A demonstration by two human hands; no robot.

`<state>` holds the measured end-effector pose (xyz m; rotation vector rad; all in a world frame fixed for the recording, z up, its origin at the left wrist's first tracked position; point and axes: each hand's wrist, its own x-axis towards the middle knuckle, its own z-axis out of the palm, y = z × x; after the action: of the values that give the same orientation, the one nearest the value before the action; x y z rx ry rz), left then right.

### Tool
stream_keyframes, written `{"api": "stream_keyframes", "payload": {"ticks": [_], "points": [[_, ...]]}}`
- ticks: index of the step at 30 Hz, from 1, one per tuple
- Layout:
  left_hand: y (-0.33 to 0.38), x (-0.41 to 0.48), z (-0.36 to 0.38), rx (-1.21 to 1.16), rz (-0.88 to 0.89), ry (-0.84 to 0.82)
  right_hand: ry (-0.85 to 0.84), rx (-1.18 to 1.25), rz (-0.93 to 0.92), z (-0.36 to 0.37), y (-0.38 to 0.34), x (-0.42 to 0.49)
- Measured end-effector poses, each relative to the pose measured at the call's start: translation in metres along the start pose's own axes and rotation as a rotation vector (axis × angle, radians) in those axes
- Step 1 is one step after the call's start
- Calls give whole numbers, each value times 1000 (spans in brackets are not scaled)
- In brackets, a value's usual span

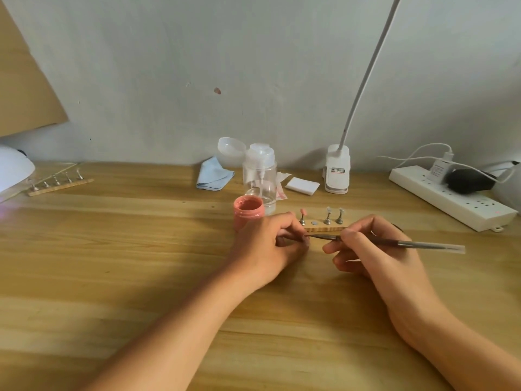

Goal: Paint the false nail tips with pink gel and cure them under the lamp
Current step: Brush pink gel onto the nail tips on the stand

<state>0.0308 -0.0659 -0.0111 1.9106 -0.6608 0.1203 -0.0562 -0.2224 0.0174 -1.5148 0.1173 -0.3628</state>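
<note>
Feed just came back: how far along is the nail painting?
Done: one pink tip on the strip. In hand: the left hand pinches something, likely a tip, at the brush held by the right hand. Left: two clear tips, then curing under the lamp.

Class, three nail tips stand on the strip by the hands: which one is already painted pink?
The leftmost tip, nearest the pink jar; the other two tips are clear.
</note>
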Motion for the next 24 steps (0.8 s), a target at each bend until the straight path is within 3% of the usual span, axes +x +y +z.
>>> {"api": "stream_keyframes", "payload": {"ticks": [24], "points": [[-2, 1, -1, 0, -27, -20, 2, -25, -27, 0, 0, 0]]}}
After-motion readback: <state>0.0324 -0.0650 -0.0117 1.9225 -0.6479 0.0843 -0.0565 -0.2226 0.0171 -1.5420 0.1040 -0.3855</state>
